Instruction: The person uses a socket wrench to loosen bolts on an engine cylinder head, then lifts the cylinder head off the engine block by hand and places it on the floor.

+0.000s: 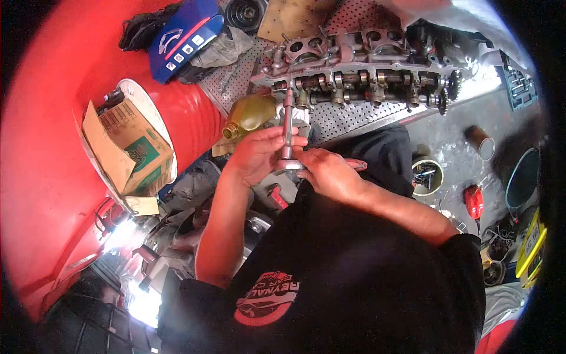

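A ratchet with a red handle end is in my right hand, whose fingers are closed round the handle near the metal head. From that head a chrome extension bar points away from me, with a socket at its far tip. My left hand has its thumb and fingers closed about the bar just above the ratchet head. The tip overlaps the near left edge of an engine cylinder head, which lies on its side with camshafts and sprockets showing.
Beneath the cylinder head is a perforated metal bench top. A yellowish bottle lies left of the tool. On a red drum sits an open cardboard box. Rightward on the floor are a can and a small tub.
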`<state>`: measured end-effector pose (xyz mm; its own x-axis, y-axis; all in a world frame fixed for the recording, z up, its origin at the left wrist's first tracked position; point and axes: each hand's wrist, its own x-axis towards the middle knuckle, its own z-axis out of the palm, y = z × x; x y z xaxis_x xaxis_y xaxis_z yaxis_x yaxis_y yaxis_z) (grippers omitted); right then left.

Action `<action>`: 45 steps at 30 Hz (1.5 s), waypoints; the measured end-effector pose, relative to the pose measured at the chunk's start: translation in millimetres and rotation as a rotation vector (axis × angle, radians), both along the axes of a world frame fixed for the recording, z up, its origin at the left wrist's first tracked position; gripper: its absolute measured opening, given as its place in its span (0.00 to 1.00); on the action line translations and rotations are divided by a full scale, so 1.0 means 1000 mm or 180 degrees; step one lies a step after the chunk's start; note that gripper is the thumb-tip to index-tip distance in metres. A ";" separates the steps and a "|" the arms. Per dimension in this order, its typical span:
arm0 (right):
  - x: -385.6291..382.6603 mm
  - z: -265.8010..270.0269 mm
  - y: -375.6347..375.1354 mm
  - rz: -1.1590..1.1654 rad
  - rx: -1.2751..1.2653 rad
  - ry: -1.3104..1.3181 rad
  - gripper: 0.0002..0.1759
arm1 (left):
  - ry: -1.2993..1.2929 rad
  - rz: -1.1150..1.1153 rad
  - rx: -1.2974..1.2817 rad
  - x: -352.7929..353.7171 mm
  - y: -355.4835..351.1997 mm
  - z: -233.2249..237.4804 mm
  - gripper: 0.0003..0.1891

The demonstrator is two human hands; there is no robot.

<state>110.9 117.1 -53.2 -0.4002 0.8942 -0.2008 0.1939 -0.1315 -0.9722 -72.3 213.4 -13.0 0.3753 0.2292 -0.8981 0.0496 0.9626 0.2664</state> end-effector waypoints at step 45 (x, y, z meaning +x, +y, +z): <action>0.013 0.001 0.013 0.0181 0.0265 0.0006 0.12 | 0.0566 -0.0627 -0.0029 -0.010 0.012 -0.029 0.18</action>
<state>123.5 130.4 -52.6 -0.4510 0.8836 -0.1259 0.1968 -0.0391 -0.9797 -82.0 225.6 -42.4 0.2480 0.1589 -0.9556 0.2816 0.9320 0.2280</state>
